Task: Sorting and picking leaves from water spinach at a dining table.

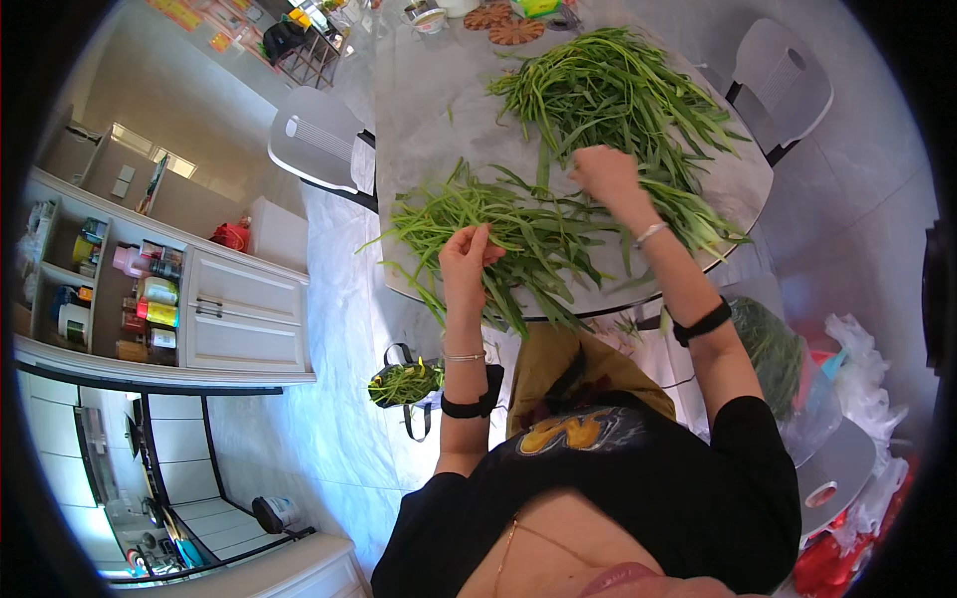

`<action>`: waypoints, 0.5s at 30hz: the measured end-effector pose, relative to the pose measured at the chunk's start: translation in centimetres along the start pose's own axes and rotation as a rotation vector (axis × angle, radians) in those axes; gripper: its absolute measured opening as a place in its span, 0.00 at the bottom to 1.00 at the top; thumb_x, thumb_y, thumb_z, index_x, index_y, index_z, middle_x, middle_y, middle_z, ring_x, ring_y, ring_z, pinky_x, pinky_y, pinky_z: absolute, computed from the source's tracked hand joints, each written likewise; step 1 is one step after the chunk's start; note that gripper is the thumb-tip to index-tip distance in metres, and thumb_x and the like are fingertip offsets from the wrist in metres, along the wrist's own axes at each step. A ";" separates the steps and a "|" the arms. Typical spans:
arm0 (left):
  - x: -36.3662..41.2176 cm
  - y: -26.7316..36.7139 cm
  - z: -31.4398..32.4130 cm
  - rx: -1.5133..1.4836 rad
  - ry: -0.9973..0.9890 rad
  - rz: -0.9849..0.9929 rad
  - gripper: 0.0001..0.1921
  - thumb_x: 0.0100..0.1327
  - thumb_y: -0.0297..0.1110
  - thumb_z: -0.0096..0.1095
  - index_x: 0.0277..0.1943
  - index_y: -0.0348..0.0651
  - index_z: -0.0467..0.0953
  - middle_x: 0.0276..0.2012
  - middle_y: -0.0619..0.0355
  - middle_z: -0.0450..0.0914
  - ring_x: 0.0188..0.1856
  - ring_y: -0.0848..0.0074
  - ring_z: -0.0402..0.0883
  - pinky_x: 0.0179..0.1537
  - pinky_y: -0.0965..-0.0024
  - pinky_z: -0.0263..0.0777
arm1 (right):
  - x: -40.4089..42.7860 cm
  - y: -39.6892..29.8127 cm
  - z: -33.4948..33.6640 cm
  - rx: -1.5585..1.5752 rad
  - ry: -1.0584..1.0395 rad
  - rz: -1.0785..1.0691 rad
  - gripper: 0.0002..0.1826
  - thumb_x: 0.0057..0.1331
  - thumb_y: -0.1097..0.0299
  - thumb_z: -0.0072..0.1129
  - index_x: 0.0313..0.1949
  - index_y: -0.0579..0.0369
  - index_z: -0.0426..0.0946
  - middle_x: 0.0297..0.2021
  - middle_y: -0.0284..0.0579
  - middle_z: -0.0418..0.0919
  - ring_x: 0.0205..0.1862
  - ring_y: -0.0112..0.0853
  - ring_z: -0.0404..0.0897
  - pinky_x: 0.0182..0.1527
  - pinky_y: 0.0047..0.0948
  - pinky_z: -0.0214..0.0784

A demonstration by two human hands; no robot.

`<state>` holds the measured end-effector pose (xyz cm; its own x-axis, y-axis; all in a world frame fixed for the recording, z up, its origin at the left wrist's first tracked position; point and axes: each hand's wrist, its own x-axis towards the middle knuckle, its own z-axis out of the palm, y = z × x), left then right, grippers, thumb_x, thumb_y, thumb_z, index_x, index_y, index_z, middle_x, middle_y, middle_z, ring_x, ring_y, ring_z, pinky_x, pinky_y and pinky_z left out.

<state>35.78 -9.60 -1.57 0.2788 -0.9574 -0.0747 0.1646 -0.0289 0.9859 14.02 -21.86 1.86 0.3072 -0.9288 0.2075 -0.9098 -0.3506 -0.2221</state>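
Note:
A loose heap of long-stemmed leafy greens, which look like water spinach, lies along the near left of the grey stone-patterned table. My left hand is over this heap, thumb and fingers pinched on a green stem. A larger pile of the same greens spreads across the far right. Between the two, my right hand hovers at the near side of the larger pile with curled fingers; what is in it is hidden. A pale-stemmed bunch rests by the table's right edge, beyond my right wrist.
A dark bag of green trimmings stands on the floor at left. Grey chairs flank the table. Plastic bags, one holding greens, sit on a chair at my right. Wooden trivets and a bowl occupy the far end.

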 end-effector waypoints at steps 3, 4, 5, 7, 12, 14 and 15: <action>-0.5 -0.2 0.2 -0.011 0.040 -0.005 0.09 0.61 0.36 0.58 0.34 0.39 0.75 0.24 0.63 0.76 0.24 0.81 0.78 0.27 0.77 0.71 | 1.6 -1.5 4.1 -0.033 -0.095 -0.035 0.09 0.54 0.64 0.58 0.27 0.58 0.76 0.27 0.52 0.78 0.32 0.44 0.80 0.32 0.40 0.72; -0.5 -0.1 0.0 0.010 0.038 -0.016 0.09 0.61 0.36 0.59 0.33 0.39 0.74 0.23 0.63 0.76 0.23 0.80 0.78 0.27 0.77 0.72 | 1.9 -1.8 4.9 -0.071 -0.144 -0.054 0.10 0.55 0.63 0.58 0.27 0.58 0.76 0.26 0.52 0.78 0.32 0.44 0.79 0.32 0.41 0.72; -0.5 0.0 -0.1 0.030 0.035 -0.028 0.09 0.61 0.36 0.59 0.32 0.39 0.73 0.23 0.63 0.75 0.23 0.80 0.77 0.27 0.77 0.72 | 1.9 -1.6 5.5 -0.071 -0.141 -0.053 0.10 0.55 0.63 0.58 0.27 0.58 0.76 0.26 0.52 0.78 0.32 0.44 0.79 0.32 0.41 0.72; -0.7 0.7 -0.1 0.034 0.054 -0.012 0.09 0.61 0.35 0.59 0.31 0.38 0.73 0.22 0.63 0.74 0.22 0.81 0.76 0.26 0.79 0.70 | 2.2 -1.9 5.7 -0.082 -0.144 -0.072 0.07 0.54 0.68 0.55 0.25 0.60 0.76 0.26 0.53 0.77 0.30 0.46 0.79 0.30 0.41 0.71; -0.7 1.4 -0.1 0.008 0.090 0.088 0.09 0.61 0.34 0.58 0.29 0.37 0.72 0.21 0.63 0.73 0.19 0.83 0.71 0.24 0.81 0.66 | 0.5 -0.7 2.0 -0.005 0.014 0.066 0.06 0.52 0.71 0.54 0.27 0.58 0.78 0.26 0.52 0.79 0.31 0.44 0.80 0.30 0.37 0.72; -0.7 1.9 0.8 -0.030 0.042 0.149 0.09 0.61 0.33 0.59 0.32 0.35 0.75 0.23 0.62 0.74 0.19 0.84 0.69 0.23 0.81 0.65 | -0.9 0.0 -0.5 0.011 0.061 0.125 0.07 0.53 0.69 0.54 0.29 0.57 0.78 0.27 0.51 0.79 0.31 0.44 0.79 0.31 0.37 0.72; -0.7 2.1 1.9 -0.037 0.032 0.147 0.09 0.61 0.33 0.59 0.32 0.35 0.75 0.23 0.62 0.74 0.19 0.84 0.69 0.23 0.81 0.65 | -1.8 0.8 -1.7 0.130 0.135 0.144 0.08 0.54 0.67 0.55 0.30 0.55 0.79 0.28 0.50 0.79 0.32 0.43 0.79 0.32 0.37 0.72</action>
<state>34.15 -9.59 0.88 0.3323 -0.9410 0.0646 0.1549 0.1220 0.9804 12.26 -20.26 2.97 0.1288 -0.9489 0.2883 -0.8953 -0.2362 -0.3777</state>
